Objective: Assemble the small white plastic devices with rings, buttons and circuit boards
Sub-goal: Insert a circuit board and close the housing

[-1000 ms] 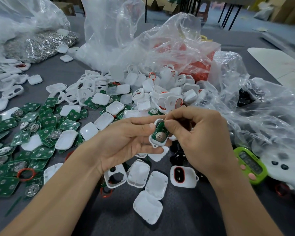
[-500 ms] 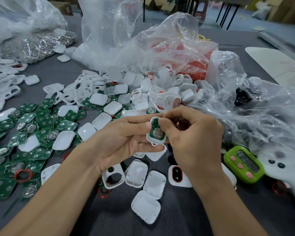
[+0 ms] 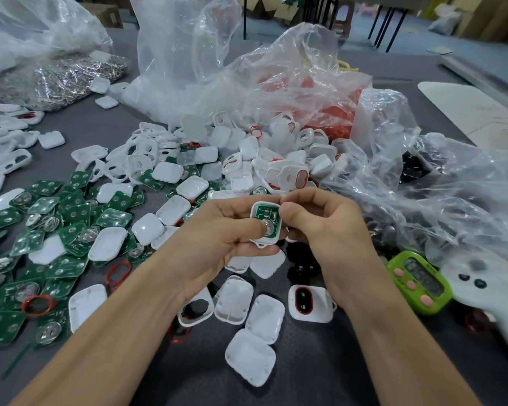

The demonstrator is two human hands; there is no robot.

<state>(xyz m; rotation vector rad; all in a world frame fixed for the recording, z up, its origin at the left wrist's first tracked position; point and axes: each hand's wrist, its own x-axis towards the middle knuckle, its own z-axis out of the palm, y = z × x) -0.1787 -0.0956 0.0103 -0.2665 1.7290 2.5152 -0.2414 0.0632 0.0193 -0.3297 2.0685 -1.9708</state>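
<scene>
On the dark grey cloth table (image 3: 305, 373), loose white plastic back covers (image 3: 250, 357) lie nearest. Above them the left hand (image 3: 217, 238) grips a small white plastic shell (image 3: 260, 243). Its green circuit board (image 3: 264, 213) is now uncovered and flush, with the left thumb pressing on it. The right hand (image 3: 326, 230), its thumb now off the board, pinches the shell's edge. The board looks seated, and a cover is likely next.

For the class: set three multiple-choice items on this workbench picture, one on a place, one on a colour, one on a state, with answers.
1. The timer lies where from the right hand? A right B left C on it
2. Its buttons are: A pink B blue C black
3. The shell in the left hand is: A capped B open, board showing C empty
Answers: 1 A, timer sits beyond the right wrist; 2 A, three pink dots on green; 3 B, green board lies bare.
</scene>
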